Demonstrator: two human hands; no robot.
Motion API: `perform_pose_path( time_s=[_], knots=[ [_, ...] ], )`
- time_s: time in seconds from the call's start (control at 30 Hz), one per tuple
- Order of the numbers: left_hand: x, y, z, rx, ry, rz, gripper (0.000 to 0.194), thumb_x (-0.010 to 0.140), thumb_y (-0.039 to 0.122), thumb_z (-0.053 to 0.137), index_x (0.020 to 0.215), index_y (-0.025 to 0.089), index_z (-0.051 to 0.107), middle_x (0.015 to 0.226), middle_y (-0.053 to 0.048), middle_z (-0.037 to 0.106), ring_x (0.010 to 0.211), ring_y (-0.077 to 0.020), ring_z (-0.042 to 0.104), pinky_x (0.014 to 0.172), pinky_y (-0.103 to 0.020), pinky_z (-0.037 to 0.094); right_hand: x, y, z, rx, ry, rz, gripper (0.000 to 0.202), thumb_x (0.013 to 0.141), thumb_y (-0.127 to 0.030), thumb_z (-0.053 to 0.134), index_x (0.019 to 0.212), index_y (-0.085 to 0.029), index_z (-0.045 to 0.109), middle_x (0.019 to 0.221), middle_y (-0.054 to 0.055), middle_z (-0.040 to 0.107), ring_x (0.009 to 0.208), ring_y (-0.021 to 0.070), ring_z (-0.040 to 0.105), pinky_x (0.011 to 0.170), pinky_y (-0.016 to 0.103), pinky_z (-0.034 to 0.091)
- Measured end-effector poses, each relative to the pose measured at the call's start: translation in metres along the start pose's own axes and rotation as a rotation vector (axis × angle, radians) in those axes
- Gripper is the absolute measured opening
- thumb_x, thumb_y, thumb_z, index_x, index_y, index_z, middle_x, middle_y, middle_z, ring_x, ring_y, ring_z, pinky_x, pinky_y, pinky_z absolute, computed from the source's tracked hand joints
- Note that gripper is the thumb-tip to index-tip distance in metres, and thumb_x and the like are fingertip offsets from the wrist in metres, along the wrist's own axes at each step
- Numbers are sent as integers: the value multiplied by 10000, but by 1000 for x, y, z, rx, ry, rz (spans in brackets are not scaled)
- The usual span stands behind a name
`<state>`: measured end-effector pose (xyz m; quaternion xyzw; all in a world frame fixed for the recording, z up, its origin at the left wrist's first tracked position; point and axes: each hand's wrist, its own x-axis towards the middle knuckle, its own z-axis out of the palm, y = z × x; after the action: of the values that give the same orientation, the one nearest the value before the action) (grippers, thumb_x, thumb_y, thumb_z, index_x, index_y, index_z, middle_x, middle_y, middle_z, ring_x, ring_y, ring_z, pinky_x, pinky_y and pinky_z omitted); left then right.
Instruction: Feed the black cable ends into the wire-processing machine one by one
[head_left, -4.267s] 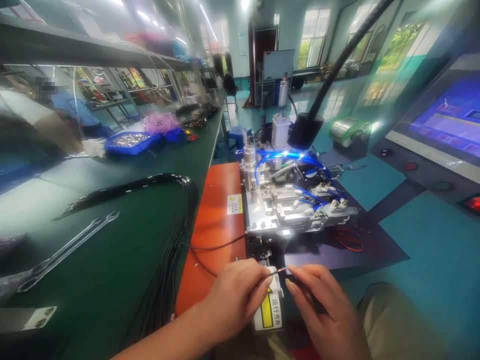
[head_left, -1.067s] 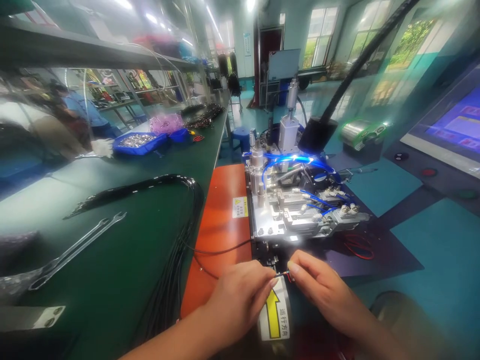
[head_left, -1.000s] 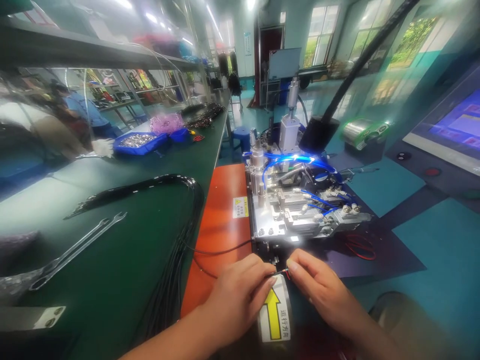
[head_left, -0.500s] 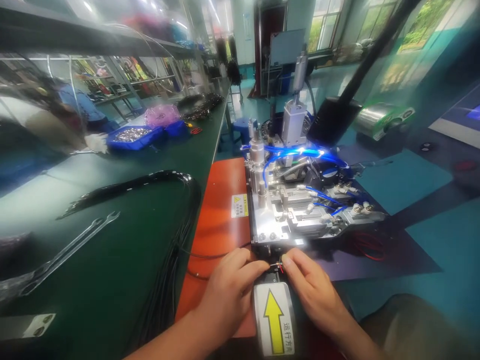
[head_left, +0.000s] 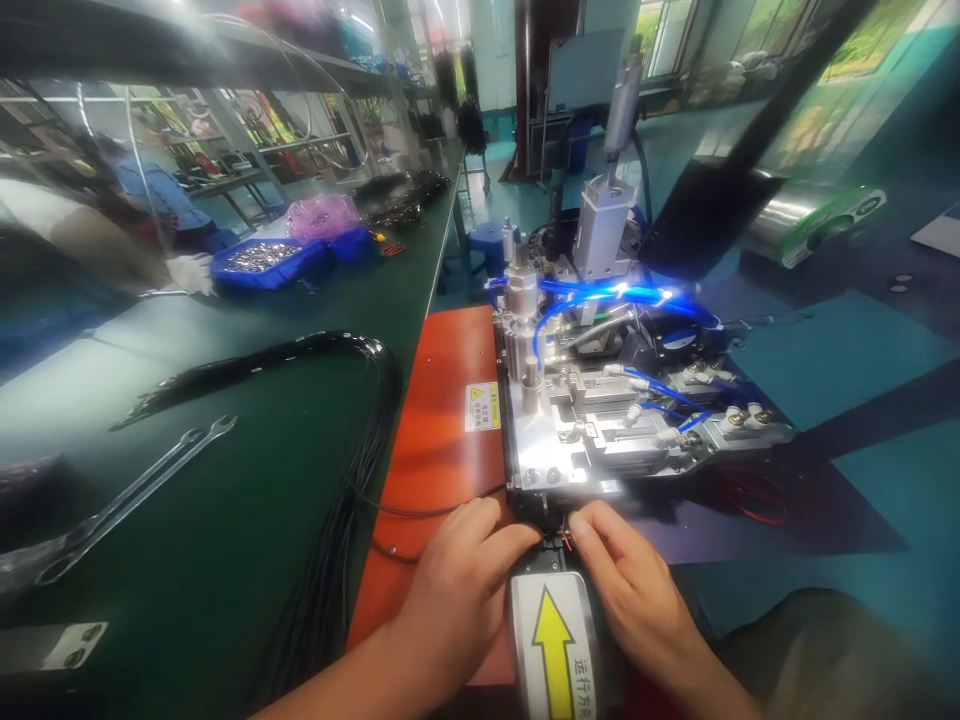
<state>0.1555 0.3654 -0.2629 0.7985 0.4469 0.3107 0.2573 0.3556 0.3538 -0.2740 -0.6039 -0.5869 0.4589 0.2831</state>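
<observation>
My left hand (head_left: 469,570) is closed, thumb and fingers pinched at the front of the machine's black feed slot. A black cable (head_left: 394,553) runs over the orange panel (head_left: 427,430) and behind this hand, so the held part is mostly hidden. Opposite it, my right hand (head_left: 634,585) pinches something tiny by the slot. Thin red and light wires (head_left: 567,540) show at those fingertips. Just below both hands lies a white plate with a yellow arrow (head_left: 553,640). Beyond them stands the silver machine (head_left: 615,430) with blue air tubes (head_left: 600,292).
On the green bench (head_left: 225,520) at left lie a black cable bundle (head_left: 322,345), two open-end wrenches (head_left: 150,500) and a blue tray of small metal parts (head_left: 262,262). A co-worker's gloved hand (head_left: 191,273) is beside the tray. A black arm (head_left: 772,120) rises behind the machine.
My view has shifted slightly, moving the machine a little rightward in the picture. The fingertips have stayed pinched at the slot; the light wire end between them now shows less.
</observation>
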Motion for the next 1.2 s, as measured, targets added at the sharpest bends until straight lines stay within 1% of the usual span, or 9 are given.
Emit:
perform_pose_path(
  time_s=[0.17,0.43,0.67,0.93,1.1,1.2],
  knots=[
    [-1,0,0,27,-4,-1,230,916,115,495,1005,198,691,894,-78,588,821,-201,532,682,-297,448,0,-1,1,14,5,27,408,1010,-514,372,801,-191,505,756,-2,517,712,132,482,657,223,384],
    [-1,-1,2,61,-33,-2,237,919,132,500,1033,213,691,909,-76,585,834,-206,525,708,-309,446,-1,2,4,83,18,49,412,993,-535,402,802,-188,513,729,-4,510,677,125,473,619,207,403],
    [0,-1,3,103,14,61,222,921,115,496,1012,200,680,893,-65,585,802,-190,511,669,-285,406,-4,7,7,112,44,34,395,985,-532,426,813,-189,518,723,-3,512,671,122,484,597,199,416],
    [2,-1,3,83,40,87,204,940,129,488,995,192,674,898,-61,593,807,-178,513,670,-274,406,-5,10,8,85,73,2,366,990,-508,431,827,-196,530,722,-4,532,663,120,504,587,191,427],
    [1,-3,4,73,28,83,217,938,122,489,1022,196,675,931,-67,602,838,-184,527,696,-284,427,-4,6,5,-3,89,8,359,988,-507,433,845,-204,563,719,-8,589,657,122,547,592,190,439],
    [0,-3,5,70,19,75,220,938,120,490,1025,199,676,932,-67,603,841,-187,528,698,-288,431,-4,5,3,-52,115,-39,312,994,-472,440,889,-213,576,761,-16,611,670,115,570,613,186,448]
  ],
)
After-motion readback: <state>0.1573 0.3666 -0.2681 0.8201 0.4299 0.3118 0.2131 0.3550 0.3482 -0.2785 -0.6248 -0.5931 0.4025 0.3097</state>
